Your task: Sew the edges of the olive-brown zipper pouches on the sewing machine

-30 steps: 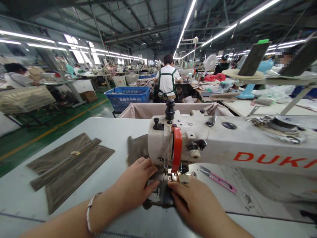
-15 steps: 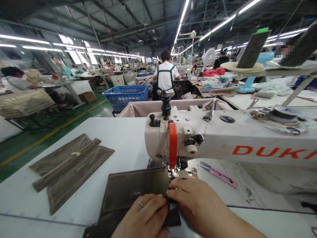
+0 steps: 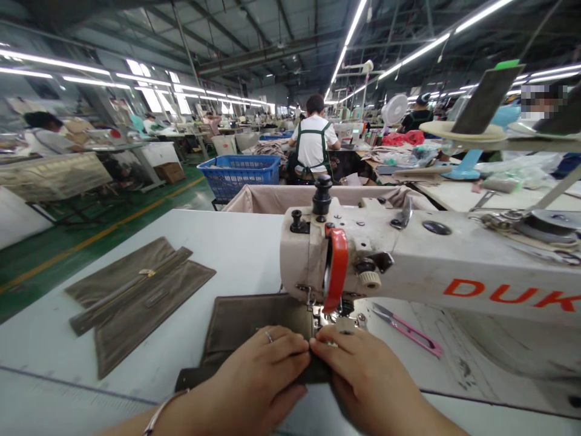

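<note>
A dark olive fabric piece (image 3: 245, 324) lies flat under the needle of a cream sewing machine (image 3: 408, 260) with an orange guard. My left hand (image 3: 261, 378) rests on the fabric's near edge, fingers curled and pinching it, a ring on one finger and a bracelet on the wrist. My right hand (image 3: 367, 375) meets it fingertip to fingertip just in front of the presser foot (image 3: 333, 318), pressing and gripping the same edge.
Several more olive panels with a zipper (image 3: 136, 297) lie on the white table (image 3: 236, 242) to the left. Pink thread snips (image 3: 408, 330) sit right of the needle. A fabric-lined bin (image 3: 290, 197), a blue basket (image 3: 240, 172) and a seated person in a green apron (image 3: 313, 145) are beyond.
The fabric piece, behind the machine head a second ago, has been pulled toward me and laid flat left of the needle. Both hands moved back to its near edge.
</note>
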